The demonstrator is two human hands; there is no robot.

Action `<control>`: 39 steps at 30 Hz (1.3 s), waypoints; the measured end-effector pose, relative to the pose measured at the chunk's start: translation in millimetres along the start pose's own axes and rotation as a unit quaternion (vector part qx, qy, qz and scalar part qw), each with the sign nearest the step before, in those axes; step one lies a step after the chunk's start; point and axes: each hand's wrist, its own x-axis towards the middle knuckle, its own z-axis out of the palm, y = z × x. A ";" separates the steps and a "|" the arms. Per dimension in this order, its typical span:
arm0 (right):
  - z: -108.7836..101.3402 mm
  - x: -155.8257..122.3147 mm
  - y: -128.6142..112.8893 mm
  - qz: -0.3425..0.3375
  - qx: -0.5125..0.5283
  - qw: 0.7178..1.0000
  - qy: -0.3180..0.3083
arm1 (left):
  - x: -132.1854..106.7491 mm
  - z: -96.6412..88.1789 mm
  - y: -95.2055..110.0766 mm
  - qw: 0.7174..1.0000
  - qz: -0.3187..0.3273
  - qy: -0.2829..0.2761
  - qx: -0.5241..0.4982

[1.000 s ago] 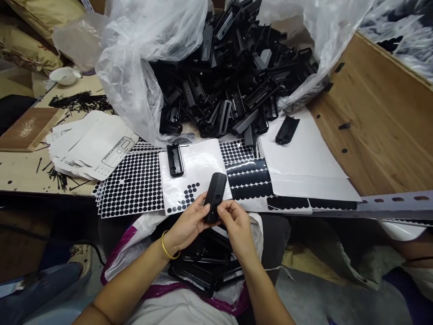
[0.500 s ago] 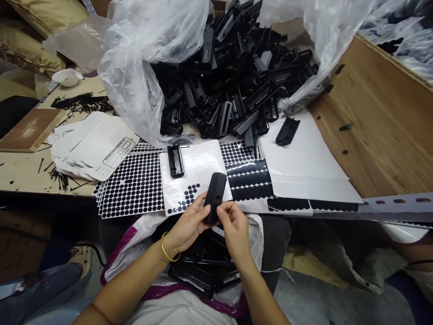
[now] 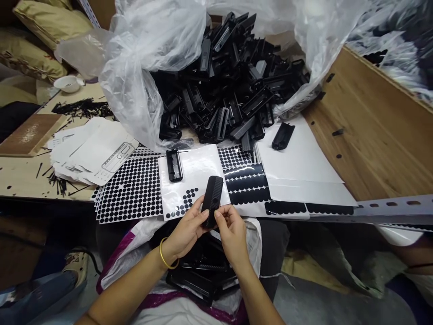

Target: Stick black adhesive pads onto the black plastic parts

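Observation:
My left hand (image 3: 186,232), with a gold bangle on the wrist, grips the lower end of a black textured plastic cover (image 3: 212,198) held upright above my lap. My right hand (image 3: 231,230) pinches the same cover from the right, thumb pressed on its front face. Just beyond lies a white backing sheet (image 3: 199,169) with a few black round stickers left at its lower edge. Another black part (image 3: 174,165) rests on that sheet. In my lap, an open bag (image 3: 206,271) holds several black parts.
A large pile of black plastic parts (image 3: 230,90) spills from a clear plastic bag (image 3: 142,67) at the back. Sheets of black dot stickers (image 3: 131,189) and oval stickers (image 3: 248,185) cover the table's front edge. White sheets (image 3: 301,158) lie right, a paper stack (image 3: 91,151) left.
Both hands stay on the black cover, which shifts slightly left and down in view as my head moves. My right thumb presses on its face.

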 end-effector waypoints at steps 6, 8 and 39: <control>1.4 -2.0 -0.4 -0.006 -0.032 0.999 0.006 | 3.6 -1.0 4.8 0.986 0.081 -0.024 0.142; 2.0 -3.1 -1.3 -0.016 -0.047 0.999 0.008 | 4.4 -1.3 3.8 0.977 0.106 -0.022 0.181; 35.4 65.6 -8.7 -0.086 -0.386 0.912 -0.109 | 74.0 -50.6 102.9 0.833 0.199 0.282 0.432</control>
